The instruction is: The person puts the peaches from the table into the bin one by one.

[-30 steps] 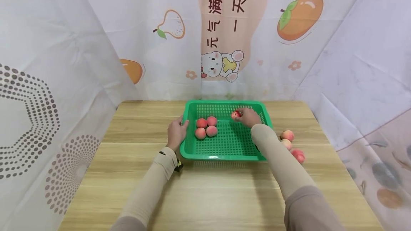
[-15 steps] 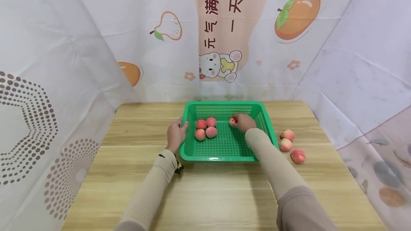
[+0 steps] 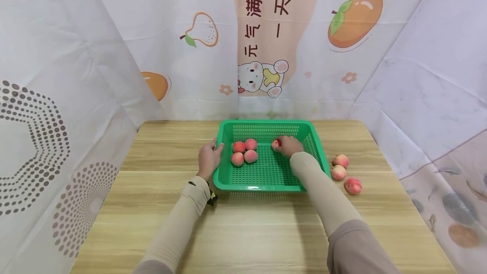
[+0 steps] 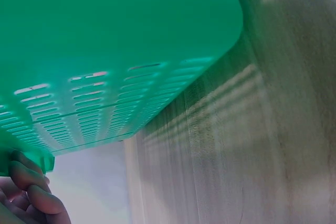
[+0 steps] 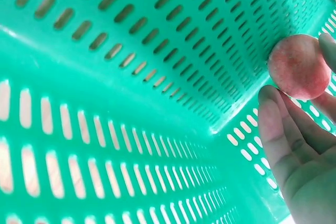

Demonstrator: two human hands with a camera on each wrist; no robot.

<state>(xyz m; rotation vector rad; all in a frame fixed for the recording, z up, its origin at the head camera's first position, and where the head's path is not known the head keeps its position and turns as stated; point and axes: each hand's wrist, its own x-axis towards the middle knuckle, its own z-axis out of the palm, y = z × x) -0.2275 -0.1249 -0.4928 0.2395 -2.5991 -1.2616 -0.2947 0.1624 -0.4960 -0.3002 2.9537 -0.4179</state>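
Observation:
A green plastic basket [image 3: 262, 188] with slotted walls stands on the wooden table. At its left side, my left hand [image 3: 208, 160] grips the rim, thumb over the edge; the left wrist view shows curled fingers [image 4: 39, 195] under that rim. Inside the basket, towards the back right, my right hand [image 3: 291, 146] holds a red peach [image 3: 275, 143]. Thumb and fingers pinch this peach [image 5: 298, 67] close over the slotted floor in the right wrist view. Several peaches [image 3: 250, 156] sit grouped at the basket's left end.
Three more peaches lie on the table right of the basket: one at the back [image 3: 340, 160], a paler one [image 3: 338, 172], and a redder one nearer the front [image 3: 353, 186]. A printed white curtain [image 3: 182, 79] hangs behind the table [image 3: 262, 236].
My right hand has moved left and down into the basket with the peach, then stayed nearly still over the last half second. My left hand keeps its place on the rim.

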